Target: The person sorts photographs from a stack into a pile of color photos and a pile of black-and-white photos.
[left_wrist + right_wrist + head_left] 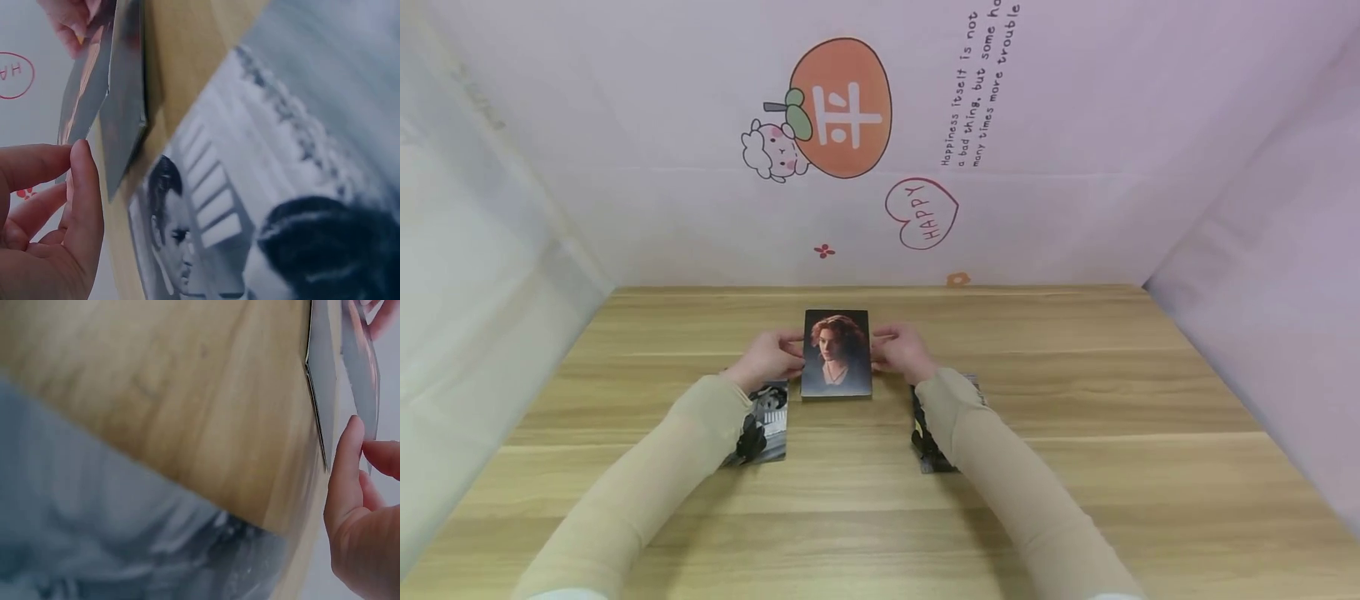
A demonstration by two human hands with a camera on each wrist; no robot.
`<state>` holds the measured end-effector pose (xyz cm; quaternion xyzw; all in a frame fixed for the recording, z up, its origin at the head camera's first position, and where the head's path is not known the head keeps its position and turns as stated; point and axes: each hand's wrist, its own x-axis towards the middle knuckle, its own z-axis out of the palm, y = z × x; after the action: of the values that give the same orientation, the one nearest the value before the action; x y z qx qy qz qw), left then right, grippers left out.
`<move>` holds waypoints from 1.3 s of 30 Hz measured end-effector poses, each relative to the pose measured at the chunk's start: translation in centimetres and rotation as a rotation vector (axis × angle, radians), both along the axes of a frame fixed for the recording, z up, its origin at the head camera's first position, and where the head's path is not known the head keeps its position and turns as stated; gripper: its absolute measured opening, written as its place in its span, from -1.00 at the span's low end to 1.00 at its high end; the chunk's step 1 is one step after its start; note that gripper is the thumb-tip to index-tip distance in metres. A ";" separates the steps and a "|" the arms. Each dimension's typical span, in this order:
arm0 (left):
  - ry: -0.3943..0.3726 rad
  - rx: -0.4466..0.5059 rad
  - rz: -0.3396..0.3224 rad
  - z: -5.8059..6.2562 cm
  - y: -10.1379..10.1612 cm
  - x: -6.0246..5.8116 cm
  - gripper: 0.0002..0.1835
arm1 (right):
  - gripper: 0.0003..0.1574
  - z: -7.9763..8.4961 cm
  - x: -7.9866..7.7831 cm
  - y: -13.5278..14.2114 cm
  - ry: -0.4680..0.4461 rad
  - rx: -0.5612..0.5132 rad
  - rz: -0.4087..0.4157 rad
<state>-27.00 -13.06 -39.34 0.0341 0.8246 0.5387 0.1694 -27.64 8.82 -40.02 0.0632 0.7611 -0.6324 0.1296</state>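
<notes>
A photo card (837,354) with a portrait of a red-haired person is gripped at its two side edges. My left hand (771,358) pinches the left edge between thumb and fingers, and my right hand (906,350) pinches the right edge the same way. Both wrist views show the held card raised off another card (125,112), which lies close below it near the table. Under my left forearm is a black-and-white photo (775,433) with people in it. A second dark photo (929,454) lies partly hidden under my right sleeve.
The wood-grain table (850,517) meets a pale backdrop (685,208) behind the held card. Printed on that cloth are an orange fruit drawing (872,75), a red heart (922,214) and lettering. More pale cloth (482,292) hangs at both sides.
</notes>
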 end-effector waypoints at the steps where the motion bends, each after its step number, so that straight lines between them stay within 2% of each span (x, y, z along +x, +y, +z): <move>1: 0.005 -0.003 0.000 -0.1 0.1 0.0 -0.39 | -0.47 0.0 0.0 0.0 0.001 -0.004 -0.004; 13: 0.005 -0.018 0.021 -0.6 0.5 0.1 -0.47 | -0.46 0.0 0.3 0.1 -0.039 -0.080 0.005; 17: 0.001 -0.006 0.032 -0.7 0.5 0.1 -0.45 | -0.47 -0.1 0.2 0.2 -0.050 -0.079 0.015; 21: 0.005 -0.038 0.035 -0.9 0.4 0.0 -0.45 | -0.48 -0.1 0.0 0.2 -0.059 -0.070 0.025; 29: 0.022 -0.082 0.028 -0.8 0.3 -0.1 -0.48 | -0.49 -0.1 0.0 0.3 -0.053 -0.057 0.041; 35: 0.030 -0.092 0.017 -0.7 -0.2 -0.3 -0.49 | -0.43 0.4 0.5 0.5 -0.040 -0.067 0.087; 39: 0.040 -0.087 0.025 -0.3 -0.4 0.1 -0.50 | -0.40 0.9 0.9 0.7 -0.015 -0.075 0.123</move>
<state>-26.92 -13.41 -39.65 0.0274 0.8508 0.5036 0.1475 -26.76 9.49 -39.08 0.0162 0.7383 -0.6509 0.1762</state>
